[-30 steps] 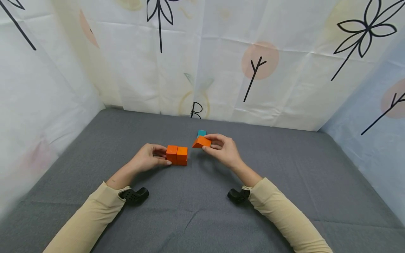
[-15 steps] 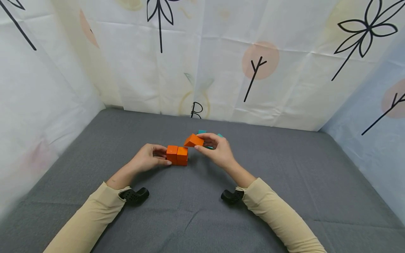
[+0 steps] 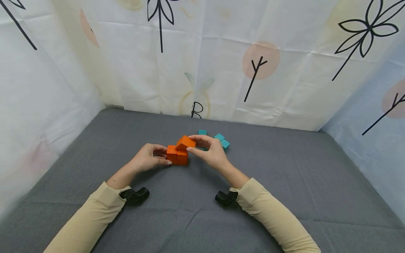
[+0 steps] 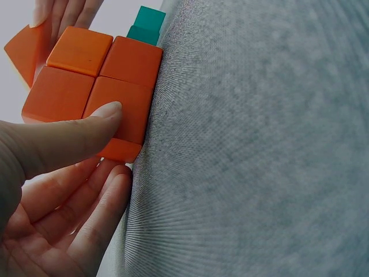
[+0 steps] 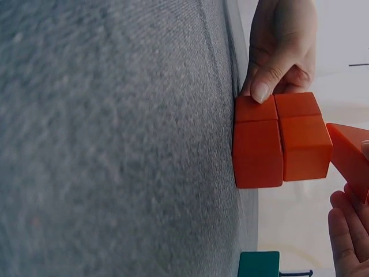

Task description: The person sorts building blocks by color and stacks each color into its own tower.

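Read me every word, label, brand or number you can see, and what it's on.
No readable text.
Cloth backdrop: one black, letter-like mark, cut off at the bottom; can't tell whether it's a letter.
Orange blocks and teal blocks: no lettering visible.
Black wrist devices: too small to tell.

- Four orange cubes (image 3: pixel 177 155): two below, two above.
- One orange triangular block (image 3: pixel 185 142).
- At least three teal blocks (image 3: pixel 219 137), towards the bench's far edge; the right grip (image 3: pixel 210 153) partly hides this group, so the exact count is unclear.
- Two bare grips: that one, and one left grip (image 3: pixel 147 156).
- Two beige sleeves (image 3: pixel 85 218).
- Two black wrist cameras (image 3: pixel 134 195).
- One grey bench (image 3: pixel 190 225).
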### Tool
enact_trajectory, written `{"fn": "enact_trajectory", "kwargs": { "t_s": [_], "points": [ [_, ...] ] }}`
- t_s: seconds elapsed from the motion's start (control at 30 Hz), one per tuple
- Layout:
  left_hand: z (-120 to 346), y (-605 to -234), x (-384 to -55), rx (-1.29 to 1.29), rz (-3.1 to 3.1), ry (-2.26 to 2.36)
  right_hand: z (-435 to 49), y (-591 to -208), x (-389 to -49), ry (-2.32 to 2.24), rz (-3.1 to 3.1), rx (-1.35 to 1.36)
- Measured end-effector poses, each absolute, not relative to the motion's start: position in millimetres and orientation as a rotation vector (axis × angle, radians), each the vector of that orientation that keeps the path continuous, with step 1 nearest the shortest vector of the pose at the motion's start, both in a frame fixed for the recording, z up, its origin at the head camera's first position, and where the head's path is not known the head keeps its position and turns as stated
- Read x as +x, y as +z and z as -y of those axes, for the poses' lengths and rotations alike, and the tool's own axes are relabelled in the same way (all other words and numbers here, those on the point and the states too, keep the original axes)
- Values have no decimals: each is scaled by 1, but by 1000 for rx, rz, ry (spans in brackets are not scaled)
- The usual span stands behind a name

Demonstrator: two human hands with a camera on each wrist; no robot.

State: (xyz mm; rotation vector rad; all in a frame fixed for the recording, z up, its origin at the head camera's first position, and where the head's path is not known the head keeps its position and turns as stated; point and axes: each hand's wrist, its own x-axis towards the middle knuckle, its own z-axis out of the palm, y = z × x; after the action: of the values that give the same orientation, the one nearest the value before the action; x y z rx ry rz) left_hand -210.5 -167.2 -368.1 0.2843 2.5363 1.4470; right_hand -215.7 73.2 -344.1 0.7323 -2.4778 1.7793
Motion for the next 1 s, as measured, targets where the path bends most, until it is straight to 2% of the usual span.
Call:
{"fn": "enact_trajectory", "kwargs": {
  "t_s": [0.57,1.0],
  "points": [
    [169,-368,-210,342,-2591,1398,-56,-345,-214,1776,2484,835],
    [167,-367,-209,320,-2598,1393,-59,-348,-212,1748,2565,803]
  ]
}}
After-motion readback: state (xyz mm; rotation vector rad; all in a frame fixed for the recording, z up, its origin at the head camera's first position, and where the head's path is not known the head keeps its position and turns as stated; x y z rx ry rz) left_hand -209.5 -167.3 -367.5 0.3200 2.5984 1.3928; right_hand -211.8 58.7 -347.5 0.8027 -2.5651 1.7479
